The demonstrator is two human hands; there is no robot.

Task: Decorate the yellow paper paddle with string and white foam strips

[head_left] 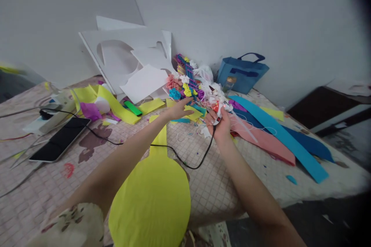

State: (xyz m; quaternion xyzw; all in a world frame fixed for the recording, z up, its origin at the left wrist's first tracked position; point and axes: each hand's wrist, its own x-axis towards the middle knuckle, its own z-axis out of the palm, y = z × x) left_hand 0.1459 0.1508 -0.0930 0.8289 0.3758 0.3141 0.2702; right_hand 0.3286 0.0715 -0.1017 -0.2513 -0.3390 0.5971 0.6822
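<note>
My right hand (218, 121) is closed around a white device (220, 109) with red lights, from which a black cable (191, 166) runs left across the table. My left hand (180, 109) reaches forward with its fingers apart and nothing in it, beside colourful crepe paper flowers (187, 89). Between my forearms lies a yellow round shape with a long neck (152, 197), at the table's near edge. Yellow paper scraps (195, 112) and white strings (213, 94) lie around my hands.
White cut boards (124, 58) lean on the wall. A blue bag (242, 73) stands behind. At left are a phone (60, 139), a power strip (56, 115) and a green box cutter (132, 108). Blue (284, 139) and pink crepe paper (261, 139) lie at right.
</note>
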